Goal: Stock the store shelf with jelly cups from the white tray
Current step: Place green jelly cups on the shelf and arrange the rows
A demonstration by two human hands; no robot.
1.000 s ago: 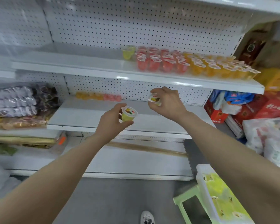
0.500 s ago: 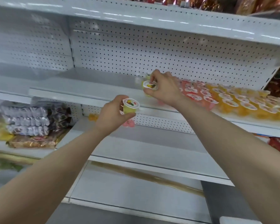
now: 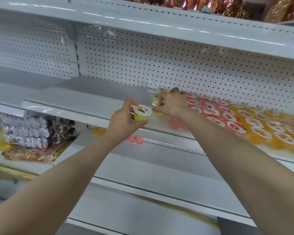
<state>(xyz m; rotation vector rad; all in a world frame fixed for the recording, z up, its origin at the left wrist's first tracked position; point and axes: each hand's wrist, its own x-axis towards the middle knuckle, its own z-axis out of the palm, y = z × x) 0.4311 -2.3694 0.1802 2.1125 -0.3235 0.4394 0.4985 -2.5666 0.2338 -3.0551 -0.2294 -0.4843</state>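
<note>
Grip of the left hand [image 3: 124, 119] is closed round a yellow jelly cup [image 3: 141, 117], held just before the shelf [image 3: 92, 102] edge. The right hand [image 3: 171, 104] grip pinches a second yellow cup [image 3: 158, 113] at its rim, at the shelf front beside the red cups [image 3: 210, 106]. Whether it rests there cannot be told. Each cup's axis is vertical, lid upward. If released tilted, the second cup could be toppled, and the red row could be knocked by the wrist.
</note>
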